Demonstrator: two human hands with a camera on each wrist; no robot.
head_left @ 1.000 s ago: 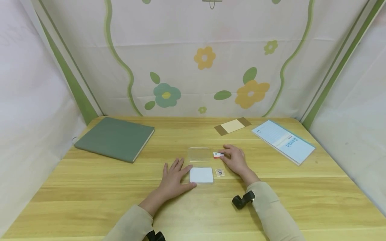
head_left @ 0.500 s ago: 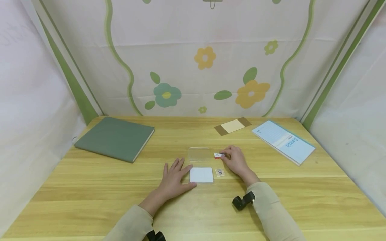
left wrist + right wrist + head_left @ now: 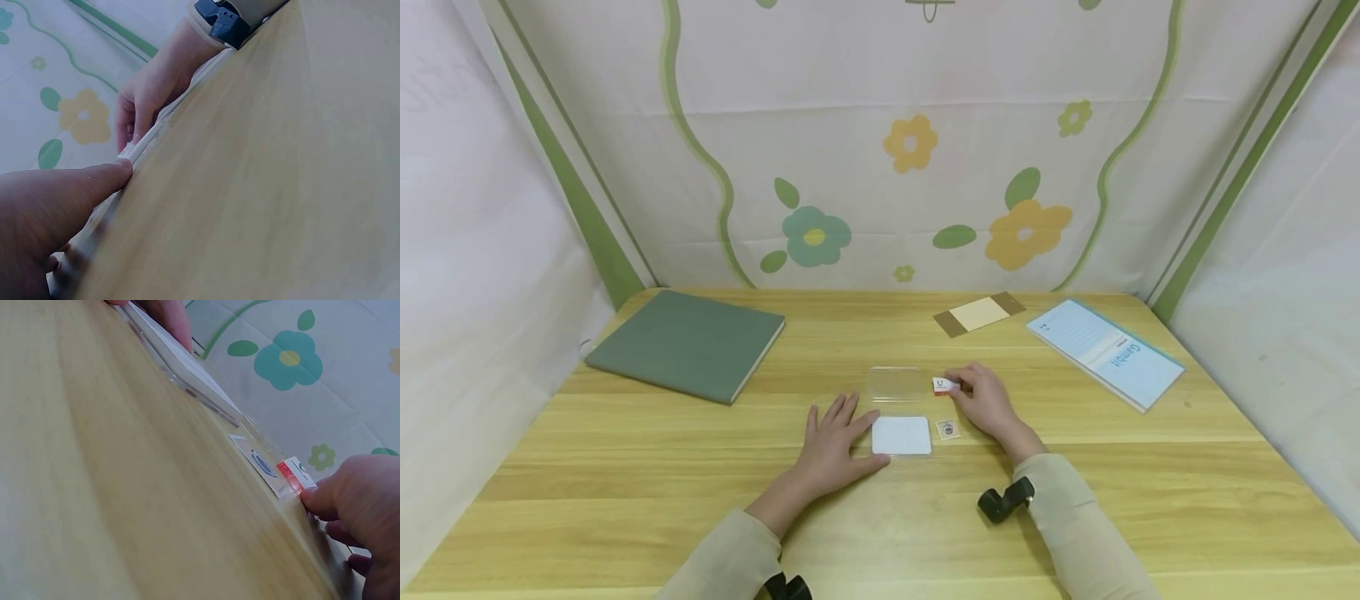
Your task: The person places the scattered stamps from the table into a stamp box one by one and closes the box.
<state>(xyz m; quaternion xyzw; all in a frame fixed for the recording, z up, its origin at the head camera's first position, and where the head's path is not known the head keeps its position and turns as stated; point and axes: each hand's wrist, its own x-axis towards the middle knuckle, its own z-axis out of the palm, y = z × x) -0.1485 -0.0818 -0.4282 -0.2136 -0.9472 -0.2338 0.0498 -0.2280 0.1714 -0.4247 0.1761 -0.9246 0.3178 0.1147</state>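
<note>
My left hand (image 3: 831, 454) lies on the table with fingers spread, thumb and index fingertip against the left corners of a white card stack (image 3: 901, 436) in a shallow clear case. Between the thumb and fingertips of my right hand (image 3: 987, 404) is a small white-and-red label (image 3: 943, 386), its print facing up; in the right wrist view the thumb covers one end of the label (image 3: 294, 474). A small square sticker (image 3: 948, 429) with a dark round emblem lies just right of the case. Behind the white stack sits a clear plastic lid (image 3: 894, 384).
A dark green hardcover book (image 3: 688, 346) lies at the back left. Toward the back right are a brown-and-cream paper strip (image 3: 979, 314) and a light blue notebook (image 3: 1105, 354). Flowered white cloth (image 3: 857, 158) hangs behind the wooden table (image 3: 625, 483).
The label in my right hand tips flatter, then turns up so its logo shows more; the right hand shifts very slightly. My left hand and the card stack stay in place.
</note>
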